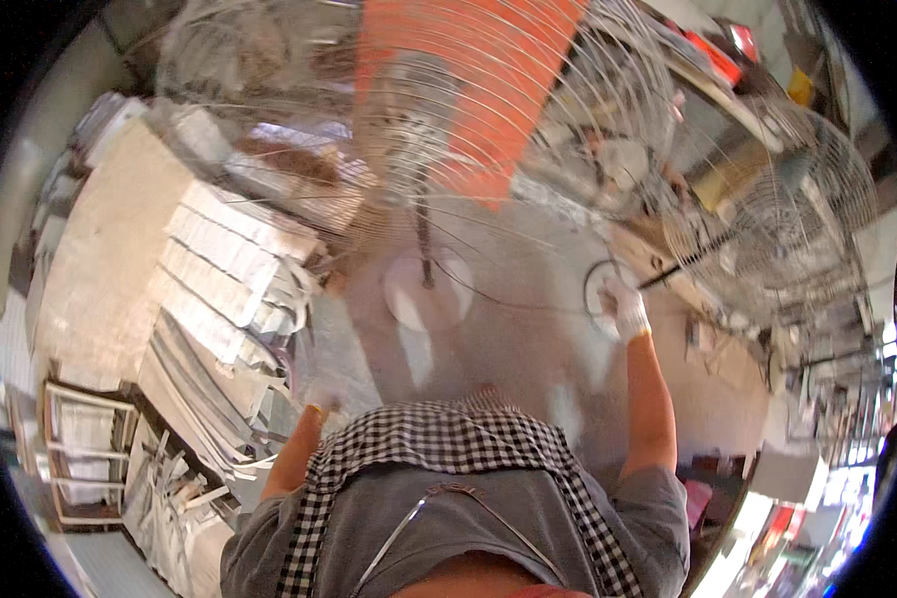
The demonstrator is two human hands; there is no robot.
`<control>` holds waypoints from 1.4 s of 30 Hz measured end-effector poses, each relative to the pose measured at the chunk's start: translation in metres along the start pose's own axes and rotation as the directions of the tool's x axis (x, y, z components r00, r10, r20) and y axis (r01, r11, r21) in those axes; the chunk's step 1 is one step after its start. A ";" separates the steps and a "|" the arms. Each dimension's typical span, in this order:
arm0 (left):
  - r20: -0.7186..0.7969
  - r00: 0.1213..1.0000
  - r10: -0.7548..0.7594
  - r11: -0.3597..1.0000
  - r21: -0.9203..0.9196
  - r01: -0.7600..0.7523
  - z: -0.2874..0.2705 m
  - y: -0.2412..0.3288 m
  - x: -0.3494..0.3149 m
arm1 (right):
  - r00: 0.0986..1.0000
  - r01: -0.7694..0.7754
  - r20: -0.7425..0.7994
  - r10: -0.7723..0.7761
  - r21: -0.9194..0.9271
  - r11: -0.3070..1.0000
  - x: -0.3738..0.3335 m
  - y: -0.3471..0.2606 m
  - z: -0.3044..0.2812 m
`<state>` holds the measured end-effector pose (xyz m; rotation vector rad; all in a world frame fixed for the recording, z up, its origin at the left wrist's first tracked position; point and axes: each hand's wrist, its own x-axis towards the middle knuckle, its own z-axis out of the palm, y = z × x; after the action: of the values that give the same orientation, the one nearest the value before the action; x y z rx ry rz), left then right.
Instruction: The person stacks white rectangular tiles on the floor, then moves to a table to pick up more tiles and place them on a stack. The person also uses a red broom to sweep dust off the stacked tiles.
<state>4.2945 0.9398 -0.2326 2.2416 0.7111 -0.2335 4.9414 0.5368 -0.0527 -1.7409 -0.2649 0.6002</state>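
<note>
My right hand (623,307), in a white glove, reaches forward at the end of an outstretched arm. In the picture it overlaps the round base (596,283) and the lower end of the dark pole (690,259) of a standing fan; whether it touches them I cannot tell. Its fingers are smeared. Low by my left side is my left hand (333,403), blurred, with its fingers unreadable. A second standing fan with a large wire guard (488,110) rises ahead of me on a pale round base (429,289).
Stacked pale boards (219,254) and long strips (204,389) lie at the left, beside a wooden frame (88,453). An orange panel (508,110) stands behind the front fan. A thin cable (508,302) runs across the floor. Cluttered shelving (837,369) lines the right.
</note>
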 end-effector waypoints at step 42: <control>0.010 0.016 -1.000 -0.009 -0.998 0.054 0.247 0.535 0.046 | -0.001 0.745 0.966 -0.258 0.173 0.644 0.302 -0.183 0.352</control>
<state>4.6440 0.4837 -0.0923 0.4123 2.0284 0.7850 5.0361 1.0240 -0.0074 -1.1542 -2.0584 1.0269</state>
